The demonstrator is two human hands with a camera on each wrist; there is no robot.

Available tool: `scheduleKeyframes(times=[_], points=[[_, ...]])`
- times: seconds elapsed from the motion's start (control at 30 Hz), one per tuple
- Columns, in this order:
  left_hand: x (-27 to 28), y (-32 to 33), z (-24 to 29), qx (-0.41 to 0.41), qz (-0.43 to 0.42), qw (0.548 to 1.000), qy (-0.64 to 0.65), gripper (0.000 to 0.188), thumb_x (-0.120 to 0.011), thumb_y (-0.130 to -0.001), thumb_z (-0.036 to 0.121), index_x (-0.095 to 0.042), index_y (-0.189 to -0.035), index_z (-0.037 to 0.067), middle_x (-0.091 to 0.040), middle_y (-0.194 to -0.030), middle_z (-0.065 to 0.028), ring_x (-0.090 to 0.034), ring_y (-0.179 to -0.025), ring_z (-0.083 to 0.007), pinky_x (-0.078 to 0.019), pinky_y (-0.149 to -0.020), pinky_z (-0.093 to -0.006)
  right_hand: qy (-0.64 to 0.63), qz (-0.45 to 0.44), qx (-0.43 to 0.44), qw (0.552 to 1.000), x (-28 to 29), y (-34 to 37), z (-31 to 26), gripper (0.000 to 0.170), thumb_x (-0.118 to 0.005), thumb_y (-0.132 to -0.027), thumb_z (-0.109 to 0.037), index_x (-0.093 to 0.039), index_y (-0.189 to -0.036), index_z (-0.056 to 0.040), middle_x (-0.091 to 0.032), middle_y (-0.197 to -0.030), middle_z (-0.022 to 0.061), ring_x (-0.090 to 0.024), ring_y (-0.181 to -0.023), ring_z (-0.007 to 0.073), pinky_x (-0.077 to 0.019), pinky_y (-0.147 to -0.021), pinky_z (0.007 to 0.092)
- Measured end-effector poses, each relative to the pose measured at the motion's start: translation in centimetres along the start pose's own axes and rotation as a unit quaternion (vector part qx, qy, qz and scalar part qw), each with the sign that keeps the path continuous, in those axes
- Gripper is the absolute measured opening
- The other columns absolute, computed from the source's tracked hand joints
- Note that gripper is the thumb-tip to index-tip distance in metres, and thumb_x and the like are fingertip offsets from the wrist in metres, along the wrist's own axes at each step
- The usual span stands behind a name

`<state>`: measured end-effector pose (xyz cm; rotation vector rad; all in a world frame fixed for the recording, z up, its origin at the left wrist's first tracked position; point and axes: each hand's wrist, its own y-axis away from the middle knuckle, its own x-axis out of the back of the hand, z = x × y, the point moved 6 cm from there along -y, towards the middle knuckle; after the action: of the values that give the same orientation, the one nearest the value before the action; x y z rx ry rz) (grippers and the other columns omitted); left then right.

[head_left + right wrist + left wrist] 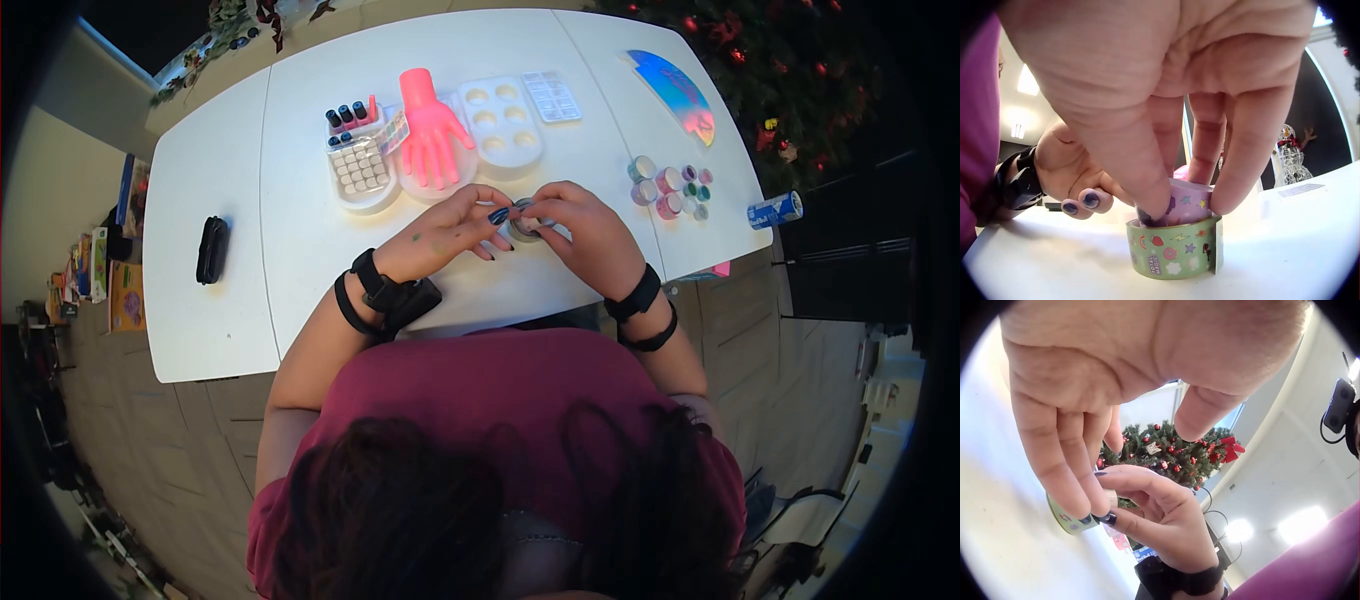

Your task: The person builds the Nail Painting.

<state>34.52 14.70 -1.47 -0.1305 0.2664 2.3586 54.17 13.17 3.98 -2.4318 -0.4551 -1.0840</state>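
Between the fingers and thumb of my right hand (590, 230) is a small purple sticker roll (1190, 205), printed with stars. It stands partly inside the hollow of a wider green sticker roll (1172, 253), which lies flat on the table near its front edge. My left hand (440, 238) hovers at the left of the rolls, its fingers loosely extended and the thumb apart. Dark-polished fingertips (1085, 519) of that hand overlap the green roll in the left wrist view. Nothing is gripped in the left palm.
Beyond the hands stand a pink practice hand (432, 135), a white tray of bottles (365, 205) and a white palette (508, 165). Small jars (668, 180) and a blue can (775, 211) are at right, a fan-shaped case (675, 95) behind them. A black case (212, 250) lies far left.
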Motion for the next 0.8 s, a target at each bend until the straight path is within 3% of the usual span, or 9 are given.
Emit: scheduleKeyframes(times=[0.1, 0.27, 0.3, 0.4, 0.43, 0.5, 0.6, 0.73, 0.8], points=[[-0.1, 0.3, 1.0, 0.003, 0.004, 1.0, -0.007, 0.045, -0.053, -0.114, 0.033, -0.048, -0.147, 0.004, -0.061, -0.148, -0.0143, -0.07, -0.119, -0.0199, -0.0552, -0.101, -0.0343, 0.055, 0.01, 0.011, 0.998, 0.1, 0.0, -0.5, 0.024, -0.075, -0.091, -0.005, -0.074, -0.115, -0.0098, -0.07, -0.115, 0.0091, -0.069, -0.104, 0.0314, -0.0583, -0.087, 0.043], [0.4, 0.1, 1.2, -0.028, 0.027, 0.999, -0.007, 0.04, -0.051, -0.113, 0.027, -0.053, -0.144, 0.002, -0.06, -0.149, -0.0151, -0.071, -0.121, -0.0225, -0.0545, -0.104, -0.0357, 0.098, 0.029, 0.014, 0.995, -0.2, 1.0, -0.6, 0.038, -0.076, -0.092, -0.01, -0.072, -0.13, -0.0124, -0.071, -0.135, 0.0083, -0.064, -0.13, 0.033, -0.0556, -0.105, 0.0432], [0.5, 0.2, 1.2, -0.024, 0.033, 0.999, -0.001, 0.04, -0.051, -0.113, 0.028, -0.054, -0.143, 0.002, -0.061, -0.149, -0.0153, -0.071, -0.122, -0.0236, -0.054, -0.104, -0.0358, 0.108, -0.022, 0.006, 0.994, -0.6, 1.2, -0.1, 0.05, -0.077, -0.092, -0.013, -0.066, -0.141, -0.0113, -0.064, -0.15, 0.0101, -0.056, -0.142, 0.0346, -0.0508, -0.114, 0.0437], [0.7, 0.2, 1.6, -0.028, 0.043, 0.999, 0.001, 0.04, -0.05, -0.113, 0.029, -0.055, -0.143, 0.003, -0.06, -0.151, -0.0157, -0.07, -0.125, -0.0251, -0.0531, -0.105, -0.0359, 0.129, -0.065, 0.056, 0.988, -1.5, 1.5, -0.5, 0.064, -0.078, -0.094, -0.022, -0.055, -0.151, -0.007, -0.047, -0.166, 0.0142, -0.046, -0.151, 0.0357, -0.0426, -0.122, 0.0474], [0.7, 0.3, 1.7, -0.034, 0.047, 0.998, 0.0, 0.04, -0.05, -0.113, 0.029, -0.055, -0.143, 0.003, -0.06, -0.152, -0.016, -0.07, -0.127, -0.0256, -0.0528, -0.106, -0.0359, 0.127, -0.064, 0.054, 0.988, -2.0, 2.0, -0.4, 0.064, -0.078, -0.094, -0.022, -0.055, -0.151, -0.007, -0.047, -0.166, 0.0142, -0.046, -0.151, 0.0357, -0.0426, -0.122, 0.0474], [0.6, 0.4, 2.2, -0.029, 0.054, 0.998, -0.006, 0.04, -0.05, -0.113, 0.029, -0.055, -0.143, 0.004, -0.059, -0.153, -0.0163, -0.07, -0.127, -0.0258, -0.0523, -0.106, -0.0362, 0.203, -0.114, 0.065, 0.97, -3.8, 2.9, 0.0, 0.076, -0.078, -0.095, -0.031, -0.045, -0.158, -0.0035, -0.029, -0.176, 0.0164, -0.035, -0.159, 0.0351, -0.0333, -0.128, 0.0511], [0.4, 0.5, 2.8, -0.03, 0.065, 0.997, -0.014, 0.041, -0.048, -0.113, 0.03, -0.055, -0.143, 0.005, -0.06, -0.154, -0.0168, -0.07, -0.127, -0.0257, -0.0515, -0.108, -0.0367, 0.236, -0.136, 0.058, 0.961, -3.5, 2.9, -0.3, 0.078, -0.076, -0.096, -0.035, -0.044, -0.16, -0.004, -0.025, -0.178, 0.016, -0.03, -0.162, 0.0334, -0.0304, -0.129, 0.0532], [0.7, 0.7, 3.1, -0.049, 0.081, 0.995, -0.018, 0.042, -0.047, -0.112, 0.032, -0.056, -0.143, 0.006, -0.061, -0.154, -0.0177, -0.069, -0.128, -0.0258, -0.0506, -0.109, -0.0375, 0.229, -0.118, 0.071, 0.964, -2.1, 2.2, 0.7, 0.076, -0.076, -0.097, -0.033, -0.045, -0.159, -0.0038, -0.029, -0.176, 0.0155, -0.032, -0.161, 0.0345, -0.0314, -0.128, 0.0523], [1.0, 0.6, 3.2, -0.054, 0.084, 0.995, -0.017, 0.042, -0.047, -0.112, 0.032, -0.057, -0.142, 0.006, -0.061, -0.154, -0.0179, -0.069, -0.128, -0.0259, -0.0506, -0.11, -0.0378, 0.212, 0.007, 0.042, 0.976, 2.5, 1.2, 2.0, 0.074, -0.076, -0.097, -0.032, -0.046, -0.159, -0.0039, -0.042, -0.17, 0.0165, -0.039, -0.157, 0.0376, -0.0332, -0.127, 0.0523]])
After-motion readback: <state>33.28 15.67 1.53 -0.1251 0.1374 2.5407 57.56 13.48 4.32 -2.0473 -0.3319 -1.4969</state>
